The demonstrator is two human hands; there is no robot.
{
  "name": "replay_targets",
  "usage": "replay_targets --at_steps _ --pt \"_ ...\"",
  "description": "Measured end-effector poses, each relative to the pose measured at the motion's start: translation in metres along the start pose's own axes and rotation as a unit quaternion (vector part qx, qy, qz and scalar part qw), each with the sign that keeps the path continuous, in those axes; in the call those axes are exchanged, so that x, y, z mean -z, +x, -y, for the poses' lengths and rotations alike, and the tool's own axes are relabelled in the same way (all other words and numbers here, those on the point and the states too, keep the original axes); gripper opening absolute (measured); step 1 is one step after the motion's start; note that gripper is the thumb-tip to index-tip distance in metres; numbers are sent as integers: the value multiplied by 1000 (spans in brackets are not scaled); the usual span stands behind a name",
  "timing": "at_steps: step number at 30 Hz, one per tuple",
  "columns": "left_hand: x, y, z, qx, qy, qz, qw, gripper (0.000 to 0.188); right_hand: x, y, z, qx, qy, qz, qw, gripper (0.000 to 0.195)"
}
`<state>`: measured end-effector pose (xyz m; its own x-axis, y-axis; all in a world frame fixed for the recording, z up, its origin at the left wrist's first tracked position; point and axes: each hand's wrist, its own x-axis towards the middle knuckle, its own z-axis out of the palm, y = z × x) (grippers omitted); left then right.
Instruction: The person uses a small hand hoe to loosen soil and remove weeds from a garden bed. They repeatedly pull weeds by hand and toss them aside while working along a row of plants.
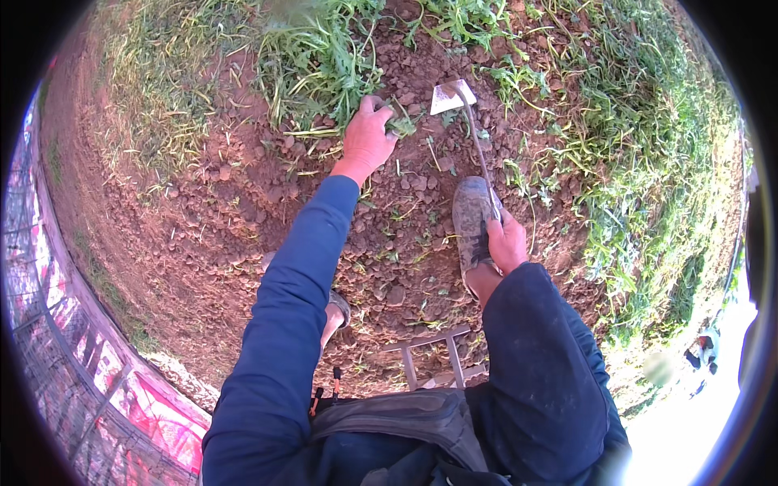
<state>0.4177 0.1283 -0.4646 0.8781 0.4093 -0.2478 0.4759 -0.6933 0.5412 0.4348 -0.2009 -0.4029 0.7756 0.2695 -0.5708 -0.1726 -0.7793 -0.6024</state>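
My right hand [509, 242] grips the slim shaft of a short hand hoe [478, 143]. The hoe's pale flat blade [445, 99] rests at the soil ahead of my right shoe [471, 222]. Stretched farther forward, my left hand [368, 135] has its fingers curled around a small leafy green sprig [402, 126]. That hand is at the lower edge of a dense clump of jagged-leaved green plants [331, 67]. Part of the grip on the sprig is hidden by the fingers.
Crumbly reddish-brown soil [395, 231] lies between my feet. Cut greenery [638, 182] covers the ground at right. A metal frame [428, 346] stands low by my legs. A fence with red sheeting [158, 413] runs along the left. A person [705, 352] is at the far right.
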Motion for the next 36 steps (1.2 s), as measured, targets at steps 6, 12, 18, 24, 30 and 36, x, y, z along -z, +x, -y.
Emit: replay_targets --at_steps 6,12,18,24,30,36 --pt "6 -16 14 -53 -75 2 996 49 -1 34 45 79 -87 35 992 25" --pt "20 -33 10 -81 -29 40 995 93 -14 80 107 133 -160 13 978 27" --pt "10 -34 18 -100 4 2 995 68 -2 101 131 170 -300 19 938 29" --pt "-16 -22 12 -68 -27 -52 996 52 3 143 153 214 -485 42 847 32" --pt "-12 -26 19 -46 -12 -47 998 47 -98 64 101 51 -330 -34 942 31" --pt "-4 -27 32 -60 -21 -22 998 47 -109 23 61 46 -323 18 945 31"
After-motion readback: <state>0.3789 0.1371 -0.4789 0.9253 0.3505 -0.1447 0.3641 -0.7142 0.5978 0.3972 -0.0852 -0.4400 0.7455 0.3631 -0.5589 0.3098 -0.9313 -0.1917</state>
